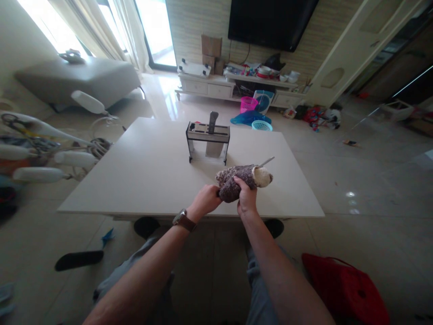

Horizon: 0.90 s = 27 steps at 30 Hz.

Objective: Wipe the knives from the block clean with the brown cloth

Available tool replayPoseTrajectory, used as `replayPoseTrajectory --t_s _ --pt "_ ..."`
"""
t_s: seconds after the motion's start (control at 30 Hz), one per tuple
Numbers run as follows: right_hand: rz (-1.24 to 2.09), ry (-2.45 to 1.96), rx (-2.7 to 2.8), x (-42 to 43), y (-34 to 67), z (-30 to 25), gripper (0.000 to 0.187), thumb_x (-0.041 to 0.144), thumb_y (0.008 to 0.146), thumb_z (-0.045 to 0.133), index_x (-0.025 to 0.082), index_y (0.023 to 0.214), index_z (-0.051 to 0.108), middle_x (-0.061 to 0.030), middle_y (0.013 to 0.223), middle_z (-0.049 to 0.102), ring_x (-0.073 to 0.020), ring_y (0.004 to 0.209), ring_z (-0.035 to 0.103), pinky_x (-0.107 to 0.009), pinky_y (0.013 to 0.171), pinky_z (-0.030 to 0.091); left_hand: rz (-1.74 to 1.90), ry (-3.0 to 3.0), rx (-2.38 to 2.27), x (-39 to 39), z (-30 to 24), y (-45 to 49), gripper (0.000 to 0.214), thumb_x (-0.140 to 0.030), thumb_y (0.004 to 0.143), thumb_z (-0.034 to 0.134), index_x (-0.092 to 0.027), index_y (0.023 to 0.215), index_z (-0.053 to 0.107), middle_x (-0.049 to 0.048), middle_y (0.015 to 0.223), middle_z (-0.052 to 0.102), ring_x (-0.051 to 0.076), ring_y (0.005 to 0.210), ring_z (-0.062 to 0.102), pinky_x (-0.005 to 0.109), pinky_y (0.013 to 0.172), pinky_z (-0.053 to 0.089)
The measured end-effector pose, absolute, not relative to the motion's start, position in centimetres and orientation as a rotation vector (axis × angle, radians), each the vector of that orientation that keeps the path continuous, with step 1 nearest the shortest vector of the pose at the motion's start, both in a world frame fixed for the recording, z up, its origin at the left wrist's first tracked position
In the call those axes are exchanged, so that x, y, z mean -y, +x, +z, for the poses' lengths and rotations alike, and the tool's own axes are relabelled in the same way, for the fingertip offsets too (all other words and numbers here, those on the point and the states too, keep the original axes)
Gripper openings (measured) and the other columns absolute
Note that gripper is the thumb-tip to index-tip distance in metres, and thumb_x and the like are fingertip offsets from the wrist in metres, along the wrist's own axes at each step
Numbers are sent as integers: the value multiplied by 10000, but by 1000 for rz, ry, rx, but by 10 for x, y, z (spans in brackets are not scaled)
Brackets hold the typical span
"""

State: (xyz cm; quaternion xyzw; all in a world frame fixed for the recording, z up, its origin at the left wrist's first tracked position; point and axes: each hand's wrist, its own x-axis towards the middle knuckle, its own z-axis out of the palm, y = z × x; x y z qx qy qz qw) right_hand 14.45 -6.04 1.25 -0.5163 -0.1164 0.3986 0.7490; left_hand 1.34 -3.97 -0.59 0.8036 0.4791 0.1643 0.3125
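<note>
Here the right hand (pixel 248 198) grips a fuzzy plush (pixel 230 187).

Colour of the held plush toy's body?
Mottled dark brown-grey; the plush toy shows best in the head view.

We have the plush toy (pixel 230 175) over the near right part of the table (pixel 142 176), our left hand (pixel 209 197) at its left end, our right hand (pixel 248 197) farther right. Behind it, to the left, we see a stand (pixel 203 135) on the table; beyond, a basket (pixel 261 127) before the cabinet (pixel 218 90).
</note>
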Motion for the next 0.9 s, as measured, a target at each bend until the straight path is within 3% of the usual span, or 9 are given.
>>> replayPoseTrajectory --t_s 0.23,0.53,0.7,0.9 --pt "699 -1052 169 56 163 22 576 205 549 858 148 1100 699 -54 1123 756 -231 1064 712 -422 990 592 359 2121 -1290 38 -9 -10 266 -246 825 578 -96 673 736 105 633 680 100 538 400 293 559 253" --pt "547 -1019 64 49 189 28 652 196 590 828 182 1218 653 -43 1276 711 -213 1142 697 -425 1053 567 217 2212 -1448 34 4 -41 267 -320 837 562 -186 728 765 116 713 707 165 604 541 312 580 263" --pt "592 -1061 75 46 194 26 578 223 607 818 172 1163 666 -44 1214 733 -208 1112 706 -427 1063 557 228 2212 -1587 30 10 -50 245 -326 825 579 -221 762 791 126 763 736 208 697 619 321 594 256" --pt "674 -995 142 48 188 26 542 254 573 840 166 1087 692 -28 1140 747 -186 1057 709 -389 1065 543 356 2107 -1614 36 9 -39 299 -344 859 568 -194 723 787 149 739 731 185 650 594 330 586 249"
